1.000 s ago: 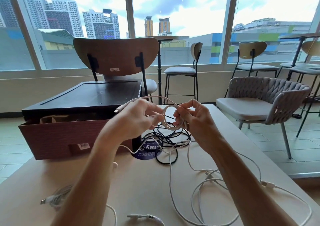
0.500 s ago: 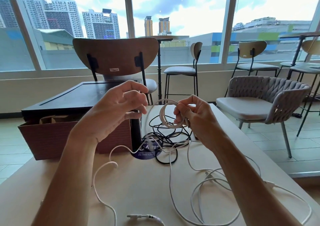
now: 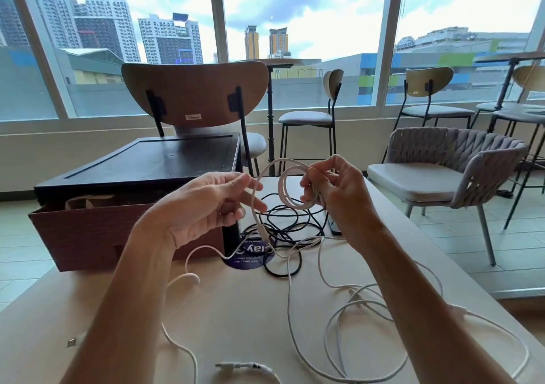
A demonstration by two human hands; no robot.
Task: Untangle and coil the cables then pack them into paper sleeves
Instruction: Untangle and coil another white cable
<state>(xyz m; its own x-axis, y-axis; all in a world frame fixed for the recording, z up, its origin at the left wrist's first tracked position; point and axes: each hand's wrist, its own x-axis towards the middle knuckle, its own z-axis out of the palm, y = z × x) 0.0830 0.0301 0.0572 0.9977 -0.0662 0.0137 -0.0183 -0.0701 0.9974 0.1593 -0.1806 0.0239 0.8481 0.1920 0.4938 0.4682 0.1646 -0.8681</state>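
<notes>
Hands: two bare ones, the left hand point(image 3: 206, 209) and the right hand point(image 3: 339, 198), both in the air over the surface point(image 3: 236, 310), above the round purple sticker point(image 3: 250, 258).
Cable in hand: one white cable point(image 3: 282, 187). Its wound part is a small coil of a few turns, in the air above the sticker.
Right fingers: the fingers point(image 3: 317, 177) curl through and round the coil's right side and grip it. The coil's left side stands clear of them.
Left fingers: the fingers point(image 3: 236, 181) are half curled. The cable's free strand arches over from the coil and drops past their tips toward the sticker. Whether they pinch it cannot be told.
Black cables: one tangle point(image 3: 283, 224) lies on the sticker's far edge and just behind it. How many cables are in it cannot be told.
Loose white cables: one heap of loops point(image 3: 354, 295) lies on the surface, right of the sticker and nearer the person. The count is unclear.
Plugs: two lie apart from the heaps. A white plug point(image 3: 244, 367) is nearer than the sticker, at the bottom edge. A metal USB plug point(image 3: 70, 343) is far to the sticker's left.
Box: one cardboard box point(image 3: 88, 236) stands just left of the sticker, with brown paper point(image 3: 88, 200) inside and one black tray point(image 3: 153, 162) on top.
Chairs: one wooden-backed chair point(image 3: 194, 91) stands beyond the sticker, behind the box. One woven armchair point(image 3: 472, 171) stands to the sticker's right, off the surface.
</notes>
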